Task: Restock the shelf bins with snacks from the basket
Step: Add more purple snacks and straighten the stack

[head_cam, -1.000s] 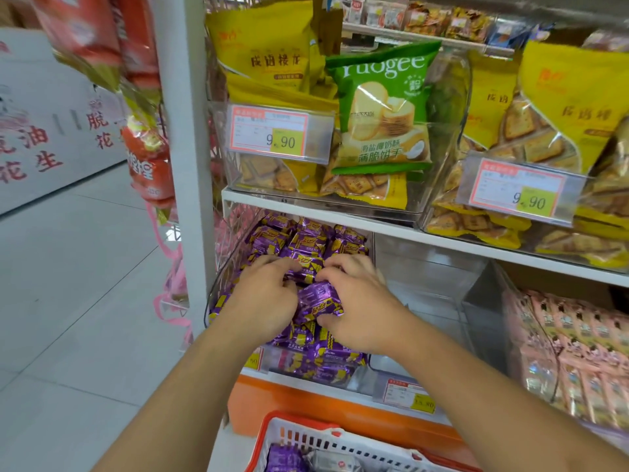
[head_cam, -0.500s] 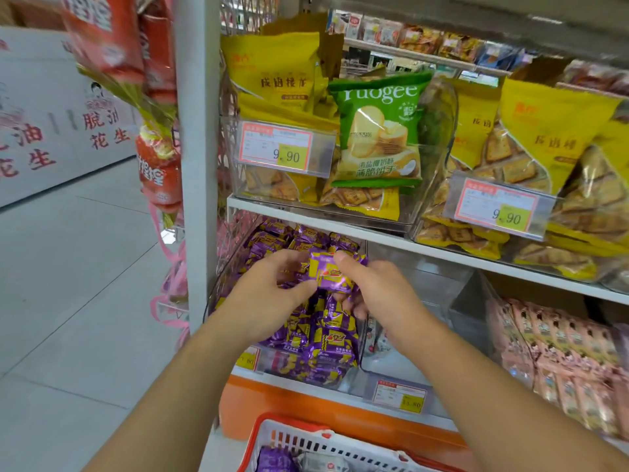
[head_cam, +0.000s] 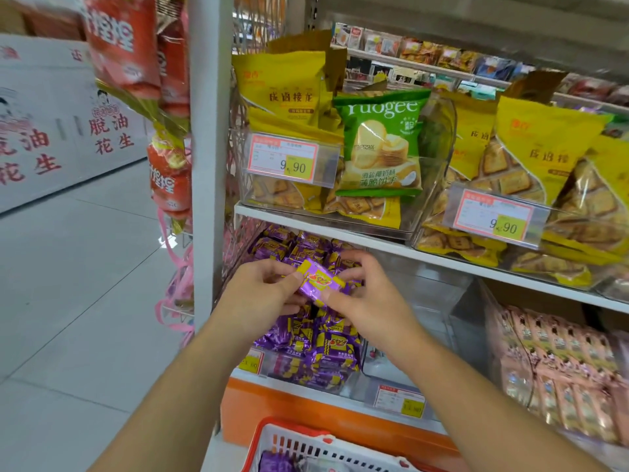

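Left hand: the left hand (head_cam: pixel 263 291) sits at centre frame, fingers curled, thumb and fingertips pinching the left end of a purple snack packet (head_cam: pixel 320 282).
Right hand: the right hand (head_cam: pixel 366 298) is just right of it, fingers curled round the packet's right end, thumb on the lower edge.
Held packet: purple wrapper with a yellow band and red lettering, tilted so its left end is higher; it is held between both hands above the heap in the bin.
Snack bin: a clear bin (head_cam: pixel 306 379) on the lower shelf, centre frame, is heaped with matching purple packets (head_cam: pixel 326 345) from back to front; a price tag shows at its lower left front.
Neighbouring bin: a clear bin (head_cam: pixel 429 301) right of it shows bare walls and a price label (head_cam: pixel 400 401) on its front.
Basket: a red and white basket (head_cam: pixel 306 444) is at the bottom edge of the frame, below the hands, with one purple packet (head_cam: pixel 275 463) in it, partly cut off.
Upper shelf: yellow cracker bags (head_cam: pixel 282 93) and a green bag (head_cam: pixel 381 144) stand in clear bins, each with a 9.90 tag (head_cam: pixel 284 160).
Right edge: pink packets (head_cam: pixel 558 369) fill a bin at lower right.
Left side: red snack bags (head_cam: pixel 136 46) hang beside a white post (head_cam: pixel 207 131) at upper left.
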Tool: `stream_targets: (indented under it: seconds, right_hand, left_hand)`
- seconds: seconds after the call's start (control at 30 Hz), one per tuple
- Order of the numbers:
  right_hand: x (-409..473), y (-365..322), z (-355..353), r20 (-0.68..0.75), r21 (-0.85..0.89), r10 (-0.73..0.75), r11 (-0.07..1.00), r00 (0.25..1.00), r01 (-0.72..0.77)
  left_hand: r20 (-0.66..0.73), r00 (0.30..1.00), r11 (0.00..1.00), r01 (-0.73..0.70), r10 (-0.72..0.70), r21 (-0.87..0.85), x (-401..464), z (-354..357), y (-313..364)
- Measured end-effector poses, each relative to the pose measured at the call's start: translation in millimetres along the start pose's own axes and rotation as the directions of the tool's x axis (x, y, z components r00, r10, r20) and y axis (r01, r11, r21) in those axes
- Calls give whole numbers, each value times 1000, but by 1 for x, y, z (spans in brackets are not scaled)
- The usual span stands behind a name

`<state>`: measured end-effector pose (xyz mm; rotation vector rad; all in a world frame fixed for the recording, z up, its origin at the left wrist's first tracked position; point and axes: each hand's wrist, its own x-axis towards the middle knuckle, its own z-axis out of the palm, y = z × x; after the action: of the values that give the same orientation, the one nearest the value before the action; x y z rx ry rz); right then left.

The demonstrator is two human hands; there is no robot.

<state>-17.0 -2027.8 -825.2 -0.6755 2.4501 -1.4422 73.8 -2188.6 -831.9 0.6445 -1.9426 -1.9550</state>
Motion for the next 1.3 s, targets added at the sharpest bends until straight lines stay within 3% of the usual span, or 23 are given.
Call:
stream_targets:
  seconds: [0.07,0.17,0.3,0.43,0.53,0.7,0.93,1.07,1.2,1.3]
  right_hand:
    - [-1,4,2,30,-194,-152,969,988,155]
    - [-2,4,5,92,-321,-239,912,967,256]
    - [8,-1,18,37,-368,-249,897,968,245]
    - [39,-18,41,4,-374,-209,907,978,195]
    - [67,-27,66,21,-369,-160,916,987,156]
    - [92,-23,97,140,-417,-131,891,982,178]
    - [96,-17,103,173,-708,-259,638,950,303]
    - [92,-15,104,137,-661,-255,696,957,280]
    - [69,-15,83,95,-588,-271,761,958,274]
    - [45,-3,60,4,-708,-286,676,958,205]
  left_hand:
    - [-46,999,998,9,-6,61,-2,2,0]
    - [-105,994,991,21,-7,130,-4,7,-5]
    - [-208,978,988,49,-18,145,-5,9,-8]
    - [-311,946,926,36,89,375,-3,1,-3]
    - [-306,937,879,-1,167,477,0,-4,-4]
    - [-269,950,834,18,157,551,6,-6,-11]
    - [-134,987,774,14,91,633,23,-10,-27]
    - [-38,997,723,-25,71,690,31,-16,-35]
    - [-27,997,693,-32,73,720,37,-17,-36]
    - [-44,995,700,-34,93,713,39,-17,-39]
